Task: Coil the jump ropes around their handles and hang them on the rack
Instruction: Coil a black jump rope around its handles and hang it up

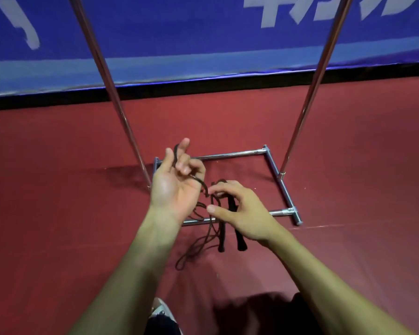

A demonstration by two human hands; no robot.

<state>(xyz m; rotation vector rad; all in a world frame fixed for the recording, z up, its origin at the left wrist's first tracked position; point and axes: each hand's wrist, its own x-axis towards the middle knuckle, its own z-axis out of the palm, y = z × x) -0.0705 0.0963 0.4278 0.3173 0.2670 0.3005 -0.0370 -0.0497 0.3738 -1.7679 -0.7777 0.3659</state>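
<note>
Grip of the left hand (177, 182) pinches the thin dark-brown rope cord (203, 186) (slack dangles); the right hand (243, 212) curls round two black cylindrical handles (241, 240), likely steadying them for winding.

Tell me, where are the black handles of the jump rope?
In the head view, the black handles hang side by side under the right hand, near the middle, by the near bar of the rack base.

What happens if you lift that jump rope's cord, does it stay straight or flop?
Probably flops: the cord sags in loose loops below the left hand. The black handles look stiff, hanging straight under the right hand. It seems light, since the cord is thin.
</note>
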